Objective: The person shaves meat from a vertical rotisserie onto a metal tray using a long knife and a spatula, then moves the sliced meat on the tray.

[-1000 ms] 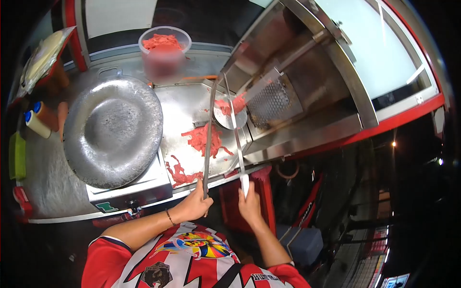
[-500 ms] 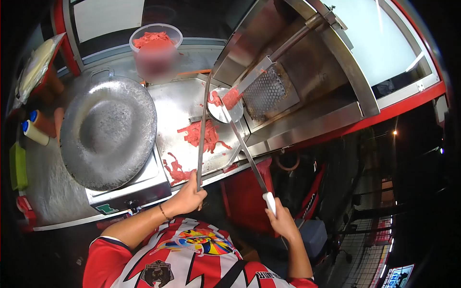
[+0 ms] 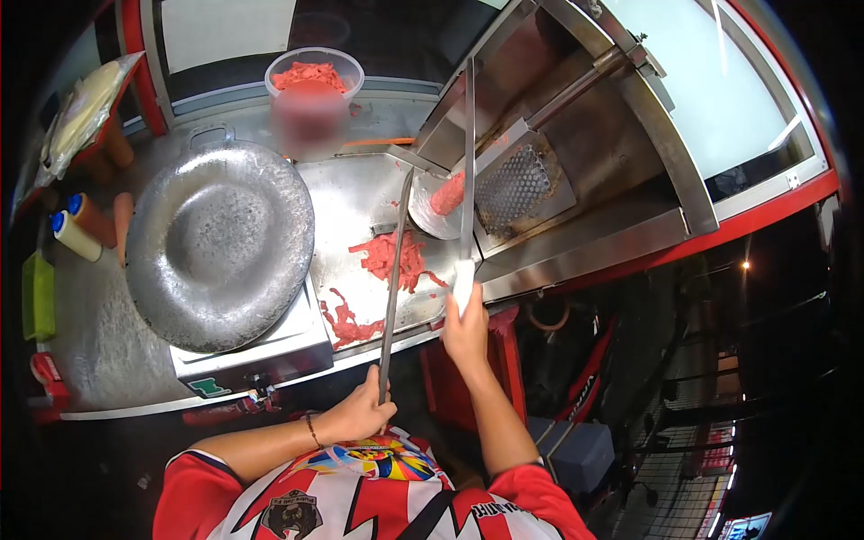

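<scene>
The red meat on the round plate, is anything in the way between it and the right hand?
Only the knife that the right hand itself holds: it runs close by the right end of the red meat in this view. Nothing else visible blocks the way. Whether they touch, I can't tell.

Metal desk [image 3: 99, 351], left to centre of frame, scuffed surface. On it: countertop stove [image 3: 261, 362], below and left of centre; plastic tub [image 3: 310, 124], top centre, lower part blurred; two blue-capped squeeze bottles [image 3: 79, 239], left, side by side; green container [image 3: 38, 297], far left. Shallow metal tray [image 3: 346, 193] mid-frame, red meat strips [image 3: 393, 259] in two piles on it.
</scene>
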`<state>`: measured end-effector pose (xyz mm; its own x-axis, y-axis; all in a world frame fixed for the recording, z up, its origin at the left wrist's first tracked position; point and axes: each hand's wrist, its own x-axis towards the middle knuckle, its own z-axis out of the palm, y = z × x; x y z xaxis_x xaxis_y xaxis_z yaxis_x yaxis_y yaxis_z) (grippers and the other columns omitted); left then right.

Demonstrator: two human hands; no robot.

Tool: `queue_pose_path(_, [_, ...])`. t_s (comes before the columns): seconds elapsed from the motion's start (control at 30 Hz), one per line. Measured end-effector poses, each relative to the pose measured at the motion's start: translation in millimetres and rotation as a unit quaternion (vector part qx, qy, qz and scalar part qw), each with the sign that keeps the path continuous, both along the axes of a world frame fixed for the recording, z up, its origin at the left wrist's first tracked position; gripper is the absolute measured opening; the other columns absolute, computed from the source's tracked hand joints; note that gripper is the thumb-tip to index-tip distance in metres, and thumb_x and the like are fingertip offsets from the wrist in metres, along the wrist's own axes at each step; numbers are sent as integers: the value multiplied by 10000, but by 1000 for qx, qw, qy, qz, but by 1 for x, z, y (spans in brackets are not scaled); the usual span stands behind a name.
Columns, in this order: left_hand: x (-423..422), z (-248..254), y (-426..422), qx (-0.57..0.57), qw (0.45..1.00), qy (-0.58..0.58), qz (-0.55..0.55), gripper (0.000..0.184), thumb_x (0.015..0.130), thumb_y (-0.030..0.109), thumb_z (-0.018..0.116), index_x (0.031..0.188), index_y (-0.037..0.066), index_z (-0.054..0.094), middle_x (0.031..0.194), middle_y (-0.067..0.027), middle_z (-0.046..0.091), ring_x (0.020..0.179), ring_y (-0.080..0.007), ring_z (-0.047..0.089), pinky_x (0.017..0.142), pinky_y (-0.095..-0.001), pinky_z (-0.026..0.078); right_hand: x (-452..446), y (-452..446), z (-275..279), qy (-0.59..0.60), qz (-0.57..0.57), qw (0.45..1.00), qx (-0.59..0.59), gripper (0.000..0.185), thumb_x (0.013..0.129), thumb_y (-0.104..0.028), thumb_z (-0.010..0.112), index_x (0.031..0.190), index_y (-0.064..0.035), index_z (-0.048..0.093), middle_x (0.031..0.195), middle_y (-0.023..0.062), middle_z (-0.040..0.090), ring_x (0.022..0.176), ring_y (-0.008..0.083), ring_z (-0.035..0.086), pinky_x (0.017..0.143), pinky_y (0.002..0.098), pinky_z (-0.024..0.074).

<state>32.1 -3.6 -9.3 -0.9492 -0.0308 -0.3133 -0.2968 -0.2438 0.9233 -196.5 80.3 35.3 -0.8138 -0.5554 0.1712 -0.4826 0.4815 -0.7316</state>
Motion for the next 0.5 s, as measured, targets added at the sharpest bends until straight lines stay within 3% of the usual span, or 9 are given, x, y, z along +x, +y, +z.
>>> queue_pose_path(0.03, [1,-1,2,3,1000,-4,-4,301,989,88,538,1147,-20,305,738,-137,587,591,-236,642,566,-403,529,-10,-18,0,52,12,999,-1,262,1056,-175,586,1214,4,480,845,288,681,789,512,670,676,549,491])
queue_pose_path(0.17, [-5,3,-3,11,1000,1,-3,321,990,94,535,1167,-38,303,731,-144,599,595,-242,646,573,-399,531,-2,-5,-25,19,9,1000,10,280,1055,-183,589,1209,25,480,834,300,669,795,522,670,665,557,482])
queue_pose_path(0.2, [-7,3,-5,16,1000,1,-1,324,991,95,534,1171,-42,303,731,-144,600,595,-243,646,572,-398,531,11,20,-50,-43,-13,999,13,312,1050,-196,594,1239,27,485,869,308,676,835,524,684,680,549,501])
queue_pose_path(0.27, [-12,-2,-6,-14,1000,13,3,325,991,101,535,1169,-48,307,731,-146,601,596,-244,647,568,-396,532,34,74,-99,4,6,1000,23,277,1066,-196,587,1247,-25,465,708,105,619,492,214,639,441,378,482])
queue_pose_path(0.33, [-15,-1,-8,-24,1000,14,11,325,990,105,537,1165,-52,312,732,-149,601,596,-244,648,565,-393,533,42,82,-97,-15,11,999,34,305,1058,-186,597,1274,-16,464,762,172,633,610,315,658,512,431,498])
queue_pose_path(0.4, [-16,3,-8,-11,1000,1,7,323,989,109,539,1158,-55,318,732,-151,601,597,-243,649,563,-389,534,29,73,-86,-65,-6,997,38,336,1044,-180,601,1301,1,482,918,324,683,866,532,692,680,546,520])
queue_pose_path(0.5, [-20,-4,-5,0,1000,-4,5,343,996,106,536,1190,-63,309,731,-149,596,589,-234,645,552,-386,533,8,29,-48,-56,1,998,28,280,1047,-158,606,1226,15,477,882,320,679,850,534,686,661,540,516])
